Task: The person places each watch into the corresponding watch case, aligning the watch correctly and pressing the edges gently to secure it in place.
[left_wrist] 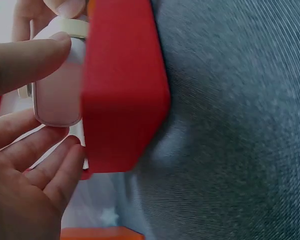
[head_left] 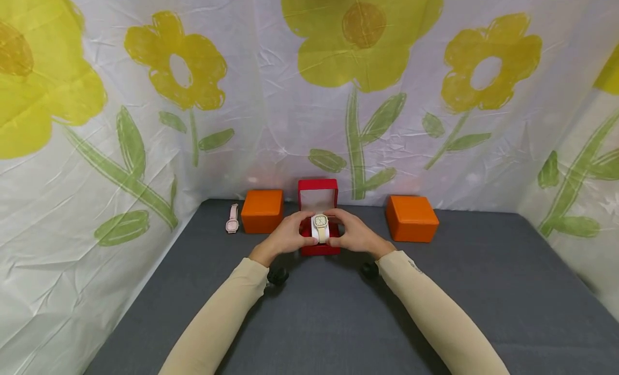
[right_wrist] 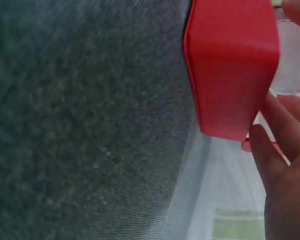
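While curled, both hands (head_left: 320, 236) pinch the watch (head_left: 320, 225).

Orange boxes (head_left: 262, 210) (head_left: 412, 218) flank the red box (head_left: 317, 203) (gaps between); grey mat (head_left: 329, 321) in front open.

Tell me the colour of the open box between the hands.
The box is red, clearest in the head view.

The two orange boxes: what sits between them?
In the head view, between the orange boxes: an open red box and white watch, held by both hands.
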Available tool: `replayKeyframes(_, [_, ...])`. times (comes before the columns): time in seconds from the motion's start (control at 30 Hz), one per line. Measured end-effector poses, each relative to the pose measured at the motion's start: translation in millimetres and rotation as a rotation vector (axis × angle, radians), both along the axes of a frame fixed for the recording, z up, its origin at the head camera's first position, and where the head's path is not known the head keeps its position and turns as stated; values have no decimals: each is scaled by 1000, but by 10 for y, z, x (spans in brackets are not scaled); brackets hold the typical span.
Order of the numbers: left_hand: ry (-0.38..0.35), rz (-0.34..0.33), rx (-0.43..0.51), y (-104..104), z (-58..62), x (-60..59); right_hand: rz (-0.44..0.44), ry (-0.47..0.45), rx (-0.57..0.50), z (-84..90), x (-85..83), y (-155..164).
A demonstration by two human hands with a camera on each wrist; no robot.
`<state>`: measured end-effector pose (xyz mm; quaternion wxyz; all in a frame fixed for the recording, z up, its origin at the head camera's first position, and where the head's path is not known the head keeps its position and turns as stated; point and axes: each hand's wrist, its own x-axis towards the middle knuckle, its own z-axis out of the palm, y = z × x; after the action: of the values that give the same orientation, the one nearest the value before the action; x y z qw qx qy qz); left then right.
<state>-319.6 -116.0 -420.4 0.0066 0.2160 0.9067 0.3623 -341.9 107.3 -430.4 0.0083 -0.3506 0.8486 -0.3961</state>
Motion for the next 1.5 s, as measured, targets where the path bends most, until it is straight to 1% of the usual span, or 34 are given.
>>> replayKeyframes(0.17, [-12, -2, -47, 23, -54, -46, -32, 11, 80, -24, -28, -3])
replayKeyframes(0.37, [-20, 21, -67, 45, -72, -95, -55, -12, 117, -6, -66, -19])
replayKeyframes(0.53, [-11, 28, -75, 59, -52, -122, -54, -5, 143, 18, -106, -40])
replayKeyframes(0.63, [-10, 17, -93, 64, -37, -125, -39, -9, 156, 22, -117, -52])
replayKeyframes(0.77, [-12, 7, -109, 73, -31, -124, -17, -10, 150, 3, -127, -58])
replayKeyframes(0.9, [2, 10, -111, 69, -32, -124, -20, 1, 161, -1, -144, -50])
replayKeyframes(0.97, [13, 14, -103, 62, -42, -110, -34, -20, 160, 17, -143, -32])
replayKeyframes(1.03, [8, 32, -79, 46, -55, -82, -54, -41, 144, 53, -148, -2])
replayKeyframes(1.1, [-4, 69, -46, 26, -67, -43, -91, -50, 111, 112, -161, 29])
replayKeyframes(1.2, [-26, 143, 1, -7, -86, 28, -172, -49, 52, 223, -207, 74])
replayKeyframes(1.27, [-48, 188, 37, -25, -93, 69, -234, -52, 18, 304, -242, 88])
replayKeyframes(1.33, [-71, 216, 72, -42, -105, 104, -282, -67, -16, 378, -279, 91])
replayKeyframes(1.4, [-118, 234, 116, -49, -113, 131, -306, -85, -40, 439, -315, 84])
replayKeyframes(1.5, [-178, 242, 156, -51, -135, 158, -313, -94, -37, 504, -372, 70])
